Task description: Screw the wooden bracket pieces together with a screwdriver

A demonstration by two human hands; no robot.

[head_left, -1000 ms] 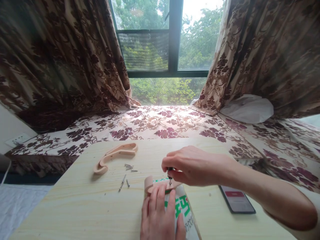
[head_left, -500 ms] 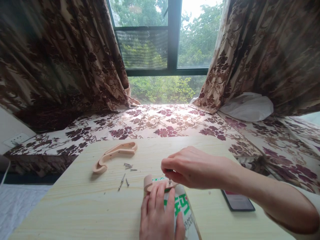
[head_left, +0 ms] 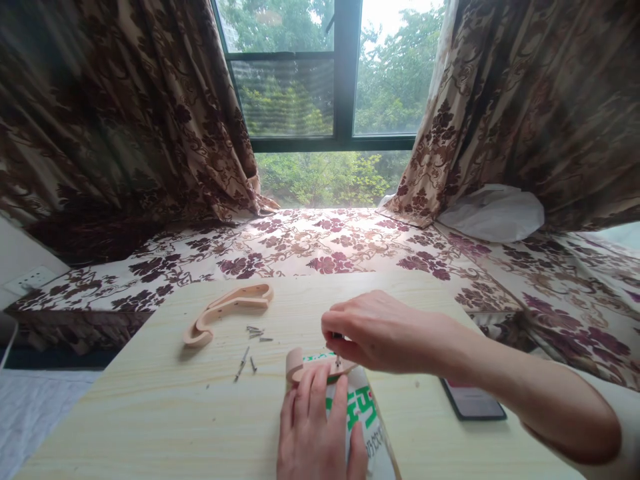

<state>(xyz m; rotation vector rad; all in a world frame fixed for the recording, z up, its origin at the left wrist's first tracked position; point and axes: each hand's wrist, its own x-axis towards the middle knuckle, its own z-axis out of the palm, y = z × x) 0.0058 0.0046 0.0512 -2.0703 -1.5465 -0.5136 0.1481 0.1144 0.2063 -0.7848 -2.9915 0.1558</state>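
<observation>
My left hand (head_left: pixel 320 423) lies with fingers stretched over a pale curved wooden piece (head_left: pixel 295 362), pressing it down on a white carton (head_left: pixel 364 403) with green lettering. My right hand (head_left: pixel 373 333) is closed above the wood, around a dark handle. Below the fist a short metal shaft (head_left: pixel 339 362) stands upright on the wooden piece; it looks like a screwdriver, mostly hidden by the fingers. To the left lie several small screws (head_left: pixel 255 332), a single screw (head_left: pixel 253 365) and a longer double-ended metal bit or screw (head_left: pixel 242 365).
Farther back on the table (head_left: pixel 165 400) lies another S-shaped wooden piece (head_left: pixel 227 308). A phone (head_left: pixel 475 402) rests at the right, under my right forearm. Beyond the table are a flower-patterned covered ledge (head_left: pixel 330 243), a white plastic bag (head_left: pixel 495 217), curtains and a window.
The view has shifted very slightly. Both hands keep their places on and above the wooden piece; nothing has been taken up or let go.
</observation>
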